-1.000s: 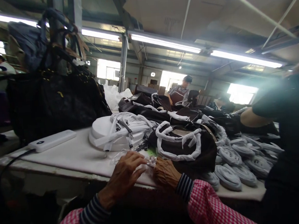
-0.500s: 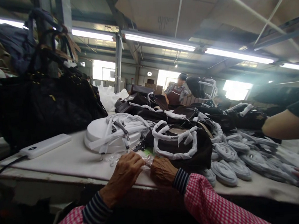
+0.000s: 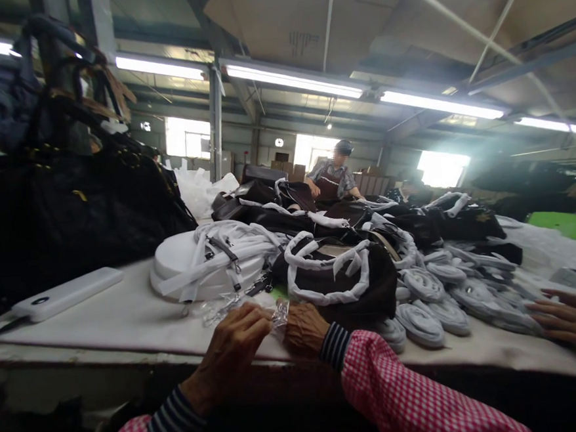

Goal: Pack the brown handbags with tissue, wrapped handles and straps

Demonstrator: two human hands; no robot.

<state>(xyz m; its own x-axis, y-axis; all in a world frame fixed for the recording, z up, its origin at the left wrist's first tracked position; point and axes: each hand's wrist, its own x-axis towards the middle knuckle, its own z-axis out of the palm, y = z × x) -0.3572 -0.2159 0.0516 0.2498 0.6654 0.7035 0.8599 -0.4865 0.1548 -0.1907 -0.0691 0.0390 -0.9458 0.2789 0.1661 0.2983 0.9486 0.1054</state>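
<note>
Near the table's front edge, my left hand (image 3: pixel 240 338) has its fingers bent and pressed together at a crinkled clear plastic wrapping (image 3: pixel 280 314). My right hand (image 3: pixel 303 327) is closed on the other side of that plastic, its fingertips partly hidden. More clear plastic (image 3: pixel 218 311) lies just left of my hands. Right behind them stands a dark bag (image 3: pixel 382 278) with white-wrapped handles (image 3: pixel 330 298). White straps with dark buckles (image 3: pixel 234 249) rest on a round white stack (image 3: pixel 172 257) to the left.
Coiled white-wrapped straps (image 3: pixel 420 325) lie on the right, near another person's hands (image 3: pixel 571 318). A power bank (image 3: pixel 69 294) and a large black bag (image 3: pixel 71 218) occupy the left. Dark bags (image 3: pixel 268 217) are piled behind; beyond them a person (image 3: pixel 329 180) stands.
The view has turned slightly right. My hands stay at the plastic, the left one slightly lower. At right, the other person's arm has left the view and two hands show. The bag held up behind is gone.
</note>
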